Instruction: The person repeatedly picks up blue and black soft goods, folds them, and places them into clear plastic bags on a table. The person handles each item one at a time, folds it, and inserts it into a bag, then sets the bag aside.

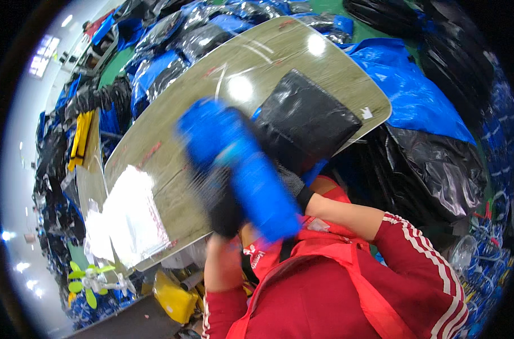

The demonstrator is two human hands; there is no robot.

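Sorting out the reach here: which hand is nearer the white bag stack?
Left. The left hand, gripping the blue garment, is beside the stack; the right hand is farther right, behind the garment.

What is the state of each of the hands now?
Left hand: closed on the blue and black garment.
Right hand: behind the garment, grip cannot be told.

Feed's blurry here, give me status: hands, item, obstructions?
Both hands up on blue-and-black garment, grip hidden in blur. Bagged black pack on table behind. Nothing blocking.
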